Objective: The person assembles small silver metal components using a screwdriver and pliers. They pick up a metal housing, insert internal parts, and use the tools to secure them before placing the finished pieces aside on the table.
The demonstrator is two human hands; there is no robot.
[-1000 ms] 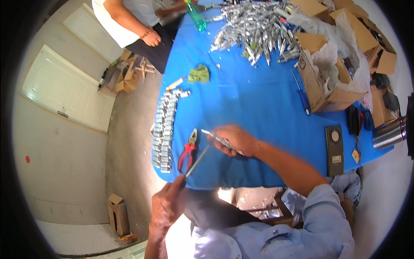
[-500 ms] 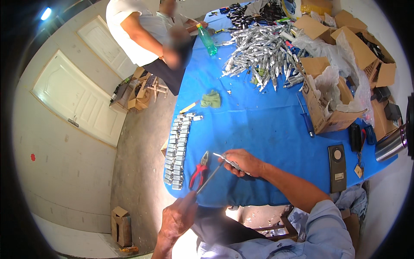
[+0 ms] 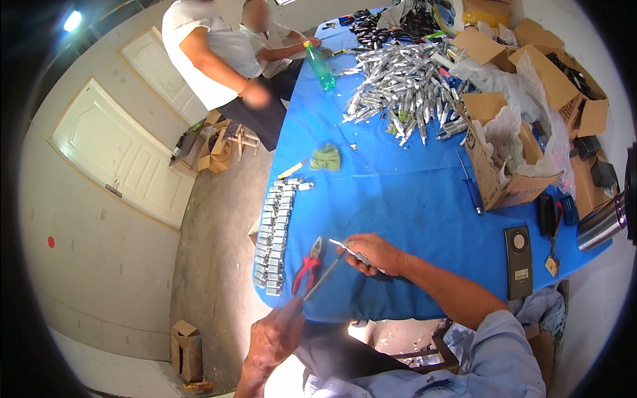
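Right hand [image 3: 375,254] closed, fingers pinched about a slim metal piece [image 3: 359,257], its pale tip poking out toward 10 o'clock, held just above the blue table [image 3: 398,199]. Left hand [image 3: 275,331], at 8 o'clock from the right, closed round the near end of a thin metal rod [image 3: 323,279]; any handle is hidden in the fist. The rod's far end runs up to the right fingertips; whether it touches the piece, I cannot tell. Change: against a second ago the wearer's view has tipped up, bringing in more of two people in pale shirts at 11 o'clock; both grips match the earlier ones, so work on this one piece seems unfinished. Out from the right hand: red-handled pliers [image 3: 306,273] at 9 o'clock, jaws pointing away from the wearer; beyond them, rows of small metal parts [image 3: 273,239] along the table edge. Green cloth [image 3: 325,158] at 11, big heap of metal pieces [image 3: 398,89] at 12. At 2, a blue-handled screwdriver [image 3: 475,194] beside an open cardboard box [image 3: 494,178]. Dark flat device [image 3: 518,262] at 3.
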